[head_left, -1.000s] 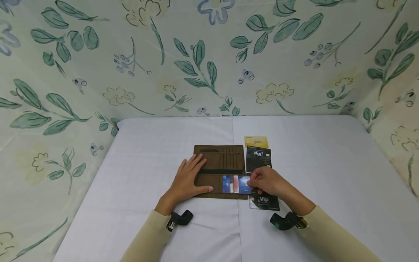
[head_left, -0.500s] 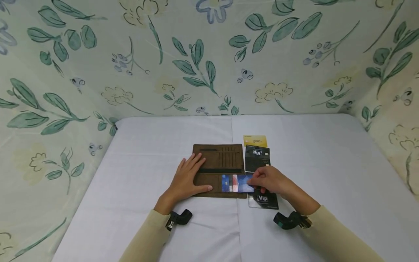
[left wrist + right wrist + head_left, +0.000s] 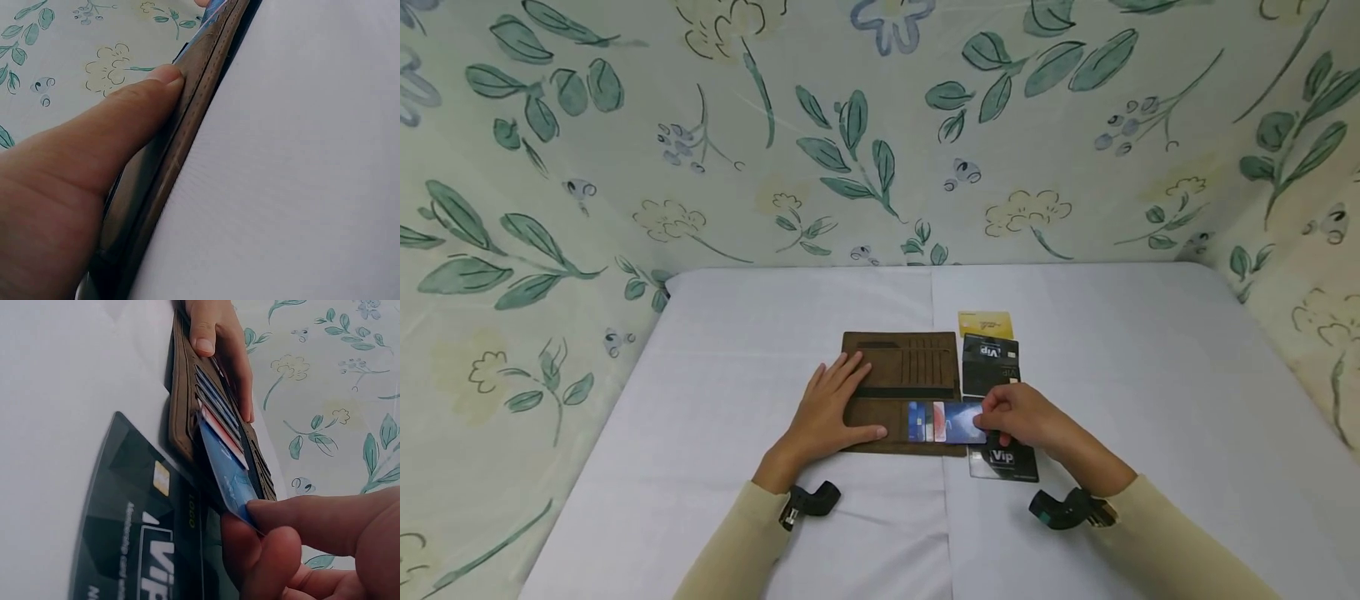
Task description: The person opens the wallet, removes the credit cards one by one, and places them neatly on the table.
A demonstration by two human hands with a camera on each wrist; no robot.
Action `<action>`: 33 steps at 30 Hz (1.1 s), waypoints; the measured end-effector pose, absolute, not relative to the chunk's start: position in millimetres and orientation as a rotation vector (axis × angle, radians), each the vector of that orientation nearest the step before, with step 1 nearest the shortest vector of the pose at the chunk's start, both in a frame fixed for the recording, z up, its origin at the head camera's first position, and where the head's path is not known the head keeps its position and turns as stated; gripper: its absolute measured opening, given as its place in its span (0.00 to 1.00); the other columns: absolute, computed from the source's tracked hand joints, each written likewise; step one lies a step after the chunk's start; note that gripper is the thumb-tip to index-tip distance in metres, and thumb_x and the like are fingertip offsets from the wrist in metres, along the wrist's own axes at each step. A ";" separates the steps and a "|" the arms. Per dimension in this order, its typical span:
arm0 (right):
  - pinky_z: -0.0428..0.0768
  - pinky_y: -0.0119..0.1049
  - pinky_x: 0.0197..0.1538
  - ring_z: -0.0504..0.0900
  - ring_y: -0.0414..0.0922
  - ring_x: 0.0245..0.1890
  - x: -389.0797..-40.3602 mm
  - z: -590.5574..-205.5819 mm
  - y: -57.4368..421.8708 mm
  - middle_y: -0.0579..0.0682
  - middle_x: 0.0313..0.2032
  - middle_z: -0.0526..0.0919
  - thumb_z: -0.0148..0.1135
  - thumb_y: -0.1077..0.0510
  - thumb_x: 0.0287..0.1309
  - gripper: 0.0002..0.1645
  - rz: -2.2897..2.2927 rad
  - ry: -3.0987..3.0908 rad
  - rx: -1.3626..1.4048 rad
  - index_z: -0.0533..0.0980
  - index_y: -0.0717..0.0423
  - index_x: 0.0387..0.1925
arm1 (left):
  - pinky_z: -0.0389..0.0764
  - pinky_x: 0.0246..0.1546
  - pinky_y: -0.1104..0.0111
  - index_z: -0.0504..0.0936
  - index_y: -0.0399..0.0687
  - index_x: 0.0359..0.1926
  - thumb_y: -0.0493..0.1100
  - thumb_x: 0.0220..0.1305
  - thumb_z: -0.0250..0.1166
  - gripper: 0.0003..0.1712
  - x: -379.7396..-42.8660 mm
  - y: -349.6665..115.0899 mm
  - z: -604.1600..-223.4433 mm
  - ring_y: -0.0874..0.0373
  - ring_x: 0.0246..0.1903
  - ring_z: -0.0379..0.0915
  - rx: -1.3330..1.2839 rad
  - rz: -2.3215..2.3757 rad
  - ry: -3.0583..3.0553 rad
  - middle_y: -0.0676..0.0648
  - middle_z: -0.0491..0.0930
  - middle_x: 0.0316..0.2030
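Note:
A brown wallet (image 3: 891, 414) lies unfolded on the white table. My left hand (image 3: 822, 412) rests on its left side with fingers spread; in the left wrist view the thumb (image 3: 140, 103) lies on the stitched edge. Between thumb and finger, my right hand (image 3: 1026, 412) pinches the right end of a blue card (image 3: 958, 423). That card projects past the wallet's right edge, while in the right wrist view its inner end (image 3: 209, 434) still sits at the slot. To its left, other blue cards (image 3: 917, 422) and a pinkish card (image 3: 938, 422) fill neighbouring slots.
Right of the wallet lie black cards, one pair (image 3: 990, 367) at the upper side and a Vip card (image 3: 1006, 467) below the right hand. A yellow card (image 3: 985, 322) lies behind them. Floral cloth (image 3: 880, 125) hangs beyond the table's far edge.
My right hand has drawn back slightly to the right, and the blue card has slid further out with it. The left hand and the wallet have stayed in place.

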State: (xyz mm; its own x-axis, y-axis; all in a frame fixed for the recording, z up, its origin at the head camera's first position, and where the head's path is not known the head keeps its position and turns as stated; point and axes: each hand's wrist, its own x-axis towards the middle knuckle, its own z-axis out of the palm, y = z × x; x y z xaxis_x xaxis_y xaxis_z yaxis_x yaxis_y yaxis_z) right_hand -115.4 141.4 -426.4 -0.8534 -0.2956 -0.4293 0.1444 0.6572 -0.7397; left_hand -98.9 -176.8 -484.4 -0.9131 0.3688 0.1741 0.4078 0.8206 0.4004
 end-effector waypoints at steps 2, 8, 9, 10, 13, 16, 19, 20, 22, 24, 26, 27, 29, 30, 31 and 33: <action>0.72 0.37 0.30 0.75 0.45 0.20 -115.5 -427.7 143.1 0.48 0.21 0.79 0.65 0.56 0.58 0.10 -1.112 2.350 -0.120 0.75 0.59 0.34 | 0.39 0.71 0.49 0.57 0.51 0.74 0.77 0.48 0.62 0.59 -99.1 -177.0 -483.4 0.49 0.74 0.39 -0.624 -0.673 -2.913 0.49 0.50 0.75; 0.71 0.36 0.29 0.75 0.45 0.20 -115.5 -428.7 146.6 0.48 0.21 0.79 0.66 0.55 0.58 0.12 -1.125 2.350 -0.114 0.74 0.59 0.33 | 0.40 0.71 0.49 0.58 0.50 0.74 0.76 0.48 0.63 0.59 -99.8 -177.0 -482.4 0.49 0.74 0.40 -0.627 -0.679 -2.903 0.49 0.50 0.75; 0.70 0.35 0.28 0.75 0.44 0.20 -115.4 -428.7 146.8 0.48 0.20 0.79 0.66 0.54 0.58 0.12 -1.126 2.347 -0.107 0.74 0.59 0.33 | 0.39 0.71 0.49 0.57 0.51 0.74 0.76 0.49 0.63 0.59 -99.9 -177.0 -482.7 0.49 0.74 0.40 -0.627 -0.677 -2.906 0.49 0.50 0.75; 0.70 0.35 0.27 0.75 0.44 0.20 -115.1 -428.6 146.9 0.48 0.20 0.79 0.66 0.54 0.58 0.13 -1.128 2.343 -0.098 0.74 0.59 0.33 | 0.39 0.71 0.49 0.57 0.51 0.74 0.76 0.49 0.62 0.59 -99.8 -177.1 -483.1 0.49 0.74 0.40 -0.627 -0.676 -2.907 0.49 0.50 0.75; 0.68 0.34 0.24 0.75 0.44 0.19 -114.3 -428.5 147.0 0.47 0.20 0.79 0.67 0.52 0.57 0.14 -1.127 2.341 -0.072 0.74 0.59 0.34 | 0.39 0.71 0.49 0.57 0.51 0.74 0.77 0.49 0.62 0.59 -99.5 -177.2 -483.9 0.50 0.74 0.39 -0.624 -0.669 -2.919 0.50 0.49 0.75; 0.70 0.34 0.26 0.75 0.44 0.20 -113.9 -428.7 146.8 0.47 0.20 0.79 0.67 0.53 0.57 0.14 -1.130 2.346 -0.066 0.75 0.59 0.34 | 0.39 0.71 0.49 0.57 0.51 0.74 0.77 0.49 0.62 0.59 -99.2 -177.0 -484.1 0.49 0.74 0.39 -0.625 -0.670 -2.913 0.49 0.50 0.75; 0.72 0.36 0.29 0.75 0.44 0.20 -114.2 -429.4 146.3 0.47 0.20 0.79 0.67 0.54 0.57 0.13 -1.133 2.356 -0.076 0.75 0.60 0.34 | 0.40 0.71 0.48 0.57 0.50 0.74 0.76 0.49 0.63 0.59 -98.8 -176.8 -483.9 0.49 0.74 0.40 -0.628 -0.677 -2.905 0.49 0.50 0.75; 0.72 0.36 0.30 0.75 0.44 0.20 -114.3 -429.6 145.9 0.48 0.20 0.79 0.66 0.54 0.58 0.13 -1.133 2.358 -0.083 0.75 0.60 0.34 | 0.40 0.71 0.48 0.58 0.50 0.74 0.75 0.49 0.64 0.59 -98.6 -176.9 -483.7 0.48 0.74 0.40 -0.628 -0.679 -2.901 0.48 0.50 0.74; 0.73 0.36 0.31 0.75 0.44 0.20 -114.4 -429.6 145.4 0.48 0.20 0.78 0.66 0.55 0.58 0.12 -1.128 2.362 -0.093 0.75 0.60 0.34 | 0.40 0.71 0.47 0.58 0.50 0.74 0.75 0.48 0.64 0.59 -98.3 -177.1 -483.5 0.48 0.74 0.40 -0.629 -0.680 -2.897 0.48 0.51 0.74; 0.72 0.36 0.31 0.75 0.44 0.20 -114.3 -429.2 145.5 0.48 0.20 0.78 0.66 0.55 0.58 0.12 -1.114 2.372 -0.095 0.75 0.60 0.34 | 0.40 0.71 0.47 0.58 0.49 0.74 0.75 0.49 0.64 0.59 -98.4 -177.0 -483.3 0.48 0.74 0.40 -0.631 -0.685 -2.898 0.48 0.51 0.74; 0.72 0.36 0.31 0.74 0.44 0.20 -113.9 -428.6 146.0 0.48 0.20 0.77 0.65 0.56 0.58 0.11 -1.098 2.380 -0.095 0.75 0.60 0.34 | 0.40 0.71 0.48 0.57 0.50 0.74 0.76 0.49 0.63 0.59 -98.3 -177.0 -483.3 0.49 0.74 0.40 -0.629 -0.681 -2.907 0.48 0.50 0.75; 0.71 0.36 0.31 0.74 0.44 0.20 -113.7 -428.4 146.5 0.48 0.20 0.77 0.65 0.56 0.58 0.11 -1.092 2.383 -0.097 0.75 0.60 0.34 | 0.40 0.71 0.48 0.57 0.50 0.74 0.76 0.49 0.63 0.59 -98.3 -177.1 -483.8 0.49 0.74 0.39 -0.628 -0.675 -2.910 0.48 0.50 0.75; 0.71 0.36 0.31 0.74 0.44 0.20 -113.5 -428.1 147.6 0.48 0.20 0.77 0.65 0.56 0.59 0.11 -1.086 2.386 -0.099 0.75 0.60 0.34 | 0.39 0.71 0.48 0.57 0.50 0.74 0.76 0.49 0.62 0.59 -98.2 -177.2 -484.0 0.50 0.74 0.39 -0.624 -0.677 -2.917 0.49 0.49 0.75; 0.71 0.36 0.31 0.74 0.44 0.20 -113.6 -427.9 148.4 0.47 0.20 0.77 0.65 0.56 0.59 0.11 -1.091 2.385 -0.103 0.75 0.60 0.34 | 0.39 0.71 0.48 0.57 0.51 0.74 0.77 0.49 0.62 0.59 -98.4 -177.3 -484.5 0.50 0.74 0.39 -0.624 -0.670 -2.918 0.49 0.49 0.75; 0.71 0.37 0.31 0.74 0.44 0.20 -113.7 -427.6 149.1 0.47 0.20 0.77 0.65 0.56 0.59 0.10 -1.097 2.383 -0.112 0.75 0.60 0.33 | 0.39 0.71 0.49 0.57 0.51 0.74 0.77 0.49 0.62 0.59 -98.7 -177.5 -484.9 0.50 0.74 0.39 -0.625 -0.672 -2.915 0.49 0.49 0.75; 0.71 0.37 0.30 0.73 0.44 0.19 -114.2 -427.3 150.4 0.47 0.19 0.77 0.64 0.57 0.59 0.10 -1.118 2.379 -0.132 0.74 0.60 0.33 | 0.39 0.71 0.49 0.56 0.51 0.74 0.77 0.49 0.62 0.59 -99.4 -177.8 -485.7 0.50 0.74 0.38 -0.623 -0.672 -2.912 0.50 0.49 0.75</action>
State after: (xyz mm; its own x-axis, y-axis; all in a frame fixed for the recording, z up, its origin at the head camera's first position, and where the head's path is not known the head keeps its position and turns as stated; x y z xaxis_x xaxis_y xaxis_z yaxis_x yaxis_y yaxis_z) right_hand -114.2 150.4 -427.3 -0.8683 -0.2921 -0.4010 0.1225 0.6572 -0.7437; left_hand -99.4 -177.8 -485.7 -0.9130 0.3689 0.1744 0.4080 0.8203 0.4009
